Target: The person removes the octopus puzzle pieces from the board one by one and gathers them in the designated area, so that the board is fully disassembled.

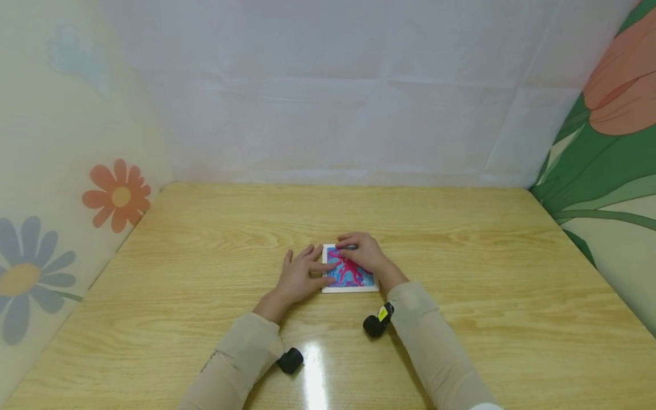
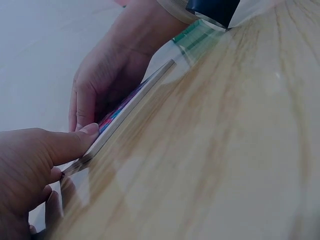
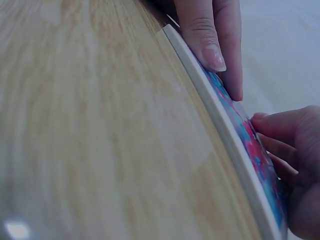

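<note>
A small flat picture [image 1: 353, 279] of a pink octopus on blue, set in a white frame [image 1: 351, 290], lies on the wooden table. My left hand [image 1: 299, 279] is at its left side, thumb and index finger extended over the picture and the other fingers spread by the edge. The left thumb [image 2: 75, 142] touches the picture near the border in the left wrist view. From the upper right, my right hand [image 1: 366, 253] bends its fingers over the picture's top part. The right thumb [image 3: 275, 122] meets the picture; whether anything is between these fingers is hidden.
The wooden table [image 1: 205, 245] extends around the frame. A pale cloth [image 1: 328, 114] hangs behind it, and flower-painted panels [image 1: 610, 165] stand at both sides. Black wrist cameras [image 1: 376, 326] are at both sleeves, low over the table.
</note>
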`<control>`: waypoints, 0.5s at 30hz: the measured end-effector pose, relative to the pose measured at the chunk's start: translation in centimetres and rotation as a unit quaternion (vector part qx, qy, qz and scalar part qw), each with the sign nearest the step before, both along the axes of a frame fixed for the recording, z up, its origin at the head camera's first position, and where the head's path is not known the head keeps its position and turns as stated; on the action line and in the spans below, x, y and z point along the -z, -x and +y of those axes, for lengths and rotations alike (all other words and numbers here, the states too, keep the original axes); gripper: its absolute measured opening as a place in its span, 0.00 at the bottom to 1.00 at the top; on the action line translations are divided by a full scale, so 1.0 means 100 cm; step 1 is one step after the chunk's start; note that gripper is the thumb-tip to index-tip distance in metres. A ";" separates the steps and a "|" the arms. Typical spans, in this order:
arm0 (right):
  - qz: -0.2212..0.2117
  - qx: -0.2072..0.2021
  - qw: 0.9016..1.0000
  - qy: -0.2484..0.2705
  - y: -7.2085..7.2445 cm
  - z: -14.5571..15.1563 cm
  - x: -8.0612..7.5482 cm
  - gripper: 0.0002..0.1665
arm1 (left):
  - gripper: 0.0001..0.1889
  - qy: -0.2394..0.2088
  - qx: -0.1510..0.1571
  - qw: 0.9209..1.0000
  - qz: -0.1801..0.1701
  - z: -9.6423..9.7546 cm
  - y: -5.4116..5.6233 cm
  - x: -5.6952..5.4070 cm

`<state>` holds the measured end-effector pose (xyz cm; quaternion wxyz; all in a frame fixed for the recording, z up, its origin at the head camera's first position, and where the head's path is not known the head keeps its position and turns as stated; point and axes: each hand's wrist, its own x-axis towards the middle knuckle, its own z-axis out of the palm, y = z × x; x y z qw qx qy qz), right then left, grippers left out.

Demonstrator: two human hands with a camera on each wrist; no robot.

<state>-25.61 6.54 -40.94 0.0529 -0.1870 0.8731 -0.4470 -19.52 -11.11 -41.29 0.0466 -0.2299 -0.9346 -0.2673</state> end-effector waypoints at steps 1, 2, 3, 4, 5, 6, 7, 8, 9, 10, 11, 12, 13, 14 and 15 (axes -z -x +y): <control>0.001 0.000 1.000 0.000 0.000 0.000 0.000 0.11 | 0.18 0.000 0.000 1.000 0.001 0.000 0.000 0.000; 0.000 0.001 1.000 -0.001 0.000 0.000 0.000 0.10 | 0.18 -0.002 0.001 1.000 0.002 0.000 -0.001 -0.001; 0.000 0.002 1.000 0.000 0.000 0.000 0.000 0.10 | 0.18 -0.002 0.002 1.000 0.004 0.000 -0.001 -0.001; -0.001 0.003 1.000 0.002 0.001 0.000 0.000 0.10 | 0.18 -0.002 0.003 1.000 0.006 0.000 0.000 -0.001; -0.002 0.006 1.000 0.005 0.001 -0.001 0.000 0.10 | 0.18 -0.002 0.003 1.000 0.009 0.000 0.000 -0.001; -0.003 0.007 1.000 0.007 0.001 -0.001 0.001 0.10 | 0.18 -0.002 0.003 1.000 0.011 0.000 -0.001 -0.002; -0.005 0.009 1.000 0.011 0.002 -0.001 0.001 0.09 | 0.18 -0.002 0.004 1.000 0.013 0.000 0.000 -0.001; -0.007 0.012 1.000 0.015 0.002 -0.002 0.001 0.09 | 0.17 -0.001 0.003 1.000 0.015 0.000 0.000 -0.001; -0.009 0.014 1.000 0.018 0.002 -0.002 0.001 0.09 | 0.18 0.000 0.003 1.000 0.015 0.000 0.000 -0.001; -0.011 0.016 1.000 0.021 0.002 -0.002 0.000 0.09 | 0.17 -0.001 0.003 1.000 0.015 0.000 0.001 -0.001; -0.013 0.019 0.999 0.023 0.002 -0.003 0.000 0.09 | 0.17 -0.003 0.003 1.000 0.014 0.000 0.001 -0.001; -0.016 0.021 0.999 0.024 0.002 -0.003 0.000 0.09 | 0.17 -0.004 0.003 1.000 0.013 0.000 0.001 -0.001; -0.017 0.023 0.999 0.025 0.002 -0.004 0.000 0.08 | 0.17 -0.005 0.003 1.000 0.011 -0.001 0.001 -0.001; -0.019 0.025 0.999 0.026 0.002 -0.004 0.000 0.08 | 0.17 -0.007 0.003 1.000 0.009 -0.001 0.001 -0.001; -0.020 0.027 0.999 0.027 0.001 -0.005 -0.001 0.08 | 0.17 -0.009 0.003 1.000 0.007 -0.001 0.001 -0.001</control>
